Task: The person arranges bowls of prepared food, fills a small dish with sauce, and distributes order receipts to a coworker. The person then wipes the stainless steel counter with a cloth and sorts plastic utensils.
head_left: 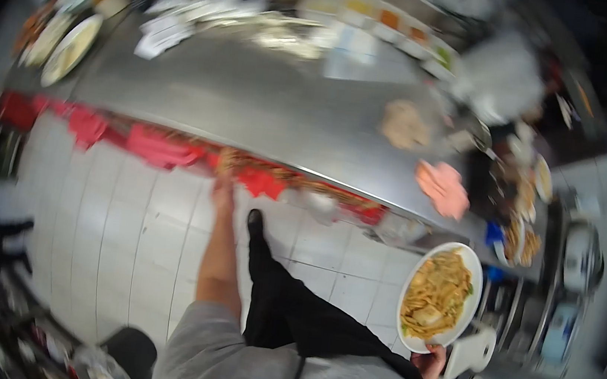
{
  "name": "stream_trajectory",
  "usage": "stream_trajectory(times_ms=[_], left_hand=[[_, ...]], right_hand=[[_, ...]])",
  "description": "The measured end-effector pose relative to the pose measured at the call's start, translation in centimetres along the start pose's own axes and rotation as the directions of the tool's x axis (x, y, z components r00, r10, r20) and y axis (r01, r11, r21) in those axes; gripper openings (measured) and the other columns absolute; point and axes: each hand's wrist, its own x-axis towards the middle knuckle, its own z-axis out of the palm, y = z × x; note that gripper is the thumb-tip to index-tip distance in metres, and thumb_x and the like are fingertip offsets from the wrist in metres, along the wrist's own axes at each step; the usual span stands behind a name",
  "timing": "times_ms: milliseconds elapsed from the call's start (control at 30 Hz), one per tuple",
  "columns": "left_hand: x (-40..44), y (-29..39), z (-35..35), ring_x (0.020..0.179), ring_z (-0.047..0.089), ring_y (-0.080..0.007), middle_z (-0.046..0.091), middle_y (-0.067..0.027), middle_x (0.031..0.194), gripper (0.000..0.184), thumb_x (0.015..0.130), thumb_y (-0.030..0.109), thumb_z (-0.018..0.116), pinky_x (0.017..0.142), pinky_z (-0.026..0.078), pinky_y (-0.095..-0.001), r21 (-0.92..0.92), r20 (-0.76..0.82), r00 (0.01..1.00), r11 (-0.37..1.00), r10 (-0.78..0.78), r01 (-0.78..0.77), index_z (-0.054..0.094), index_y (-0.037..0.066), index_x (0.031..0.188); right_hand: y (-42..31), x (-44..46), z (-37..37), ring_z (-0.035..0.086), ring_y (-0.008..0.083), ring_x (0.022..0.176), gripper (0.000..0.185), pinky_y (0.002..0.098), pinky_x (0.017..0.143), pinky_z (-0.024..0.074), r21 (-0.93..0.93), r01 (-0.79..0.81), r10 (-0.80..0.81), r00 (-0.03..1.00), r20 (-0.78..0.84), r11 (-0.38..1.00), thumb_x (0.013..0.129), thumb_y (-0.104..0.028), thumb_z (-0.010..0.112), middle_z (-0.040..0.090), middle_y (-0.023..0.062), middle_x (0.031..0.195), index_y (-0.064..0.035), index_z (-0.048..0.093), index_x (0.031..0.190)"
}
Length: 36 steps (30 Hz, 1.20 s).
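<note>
My right hand (431, 363) grips the near rim of a white oval dish (466, 329), held out over the floor to the right of my body. Stir-fried noodles (435, 298) with some green bits fill the dish. My left arm stretches forward to the front edge of the steel counter (253, 101). There my left hand (223, 186) is at the shelf under the counter, among red and pink bags or cloths (162, 149). Its fingers are blurred and partly hidden, so what they touch is unclear.
Small containers of coloured food (390, 23) line the counter's back. A pink cloth (443, 190) and a beige cloth (405, 124) lie at its right. White dishes (72, 49) stand at the left. A dark bin (129, 353) is behind me on the tiled floor (127, 222).
</note>
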Motion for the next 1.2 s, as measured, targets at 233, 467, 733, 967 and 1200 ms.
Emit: stream_trajectory(times_ms=[233,467,733,967,1200], left_hand=[[-6.8,-1.8,-1.9,0.092,0.06,-0.0168,0.063,-0.014,0.098,0.054,0.082,0.008,0.062,0.074,0.048,-0.0226,0.207,0.161,0.981,0.975,-0.111,0.077,0.037,-0.005,0.128],[-32.3,5.9,28.5,0.083,0.061,-0.0125,0.066,-0.0096,0.089,0.042,0.078,0.006,0.067,0.074,0.048,-0.024,0.54,0.841,0.237,0.766,-0.486,-0.348,0.052,-0.005,0.115],[-44.9,1.4,52.7,0.069,0.066,-0.0208,0.066,-0.0153,0.077,0.031,0.066,0.004,0.072,0.065,0.051,-0.0292,-0.159,0.823,-0.414,0.542,-0.388,-0.825,0.063,-0.006,0.093],[-49.8,-4.7,63.4,0.068,0.064,-0.0252,0.064,-0.0161,0.072,0.027,0.064,0.008,0.073,0.065,0.051,-0.033,-0.335,0.673,-0.56,0.476,-0.483,-0.813,0.063,-0.007,0.084],[-53.3,-7.4,70.2,0.088,0.062,-0.0307,0.064,-0.019,0.091,0.045,0.071,0.027,0.07,0.079,0.048,-0.0369,-0.263,0.793,-0.471,0.48,-0.387,-0.837,0.059,-0.001,0.103]], right_hand=[[4.6,-0.1,-14.0,0.052,0.0323,0.106,0.064,0.0482,0.087,0.0461,0.182,0.168,-0.144,0.98,-0.136,0.969,0.063,-0.002,0.047,0.05,0.0159,0.115,-0.002,0.033,0.126],[3.6,-2.7,-15.0,0.051,0.036,0.105,0.067,0.0496,0.082,0.049,0.19,0.25,-0.185,0.935,-0.303,0.949,0.062,0.002,0.042,0.045,0.0186,0.118,0.0002,0.027,0.128],[-1.5,3.0,-16.5,0.049,0.0345,0.109,0.073,0.0443,0.087,0.0469,0.261,0.288,-0.232,0.946,-0.225,0.921,0.061,0.003,0.042,0.043,0.0184,0.121,0.0004,0.023,0.132],[-8.5,9.0,-19.3,0.048,0.0358,0.11,0.071,0.0498,0.086,0.0462,0.229,0.317,-0.229,0.912,-0.341,0.92,0.061,0.002,0.043,0.044,0.0181,0.121,-0.0005,0.026,0.13],[-15.0,13.4,-24.0,0.052,0.0371,0.105,0.069,0.0509,0.083,0.0491,0.288,0.387,-0.293,0.902,-0.318,0.876,0.062,0.002,0.042,0.045,0.0194,0.12,0.0008,0.027,0.129]])
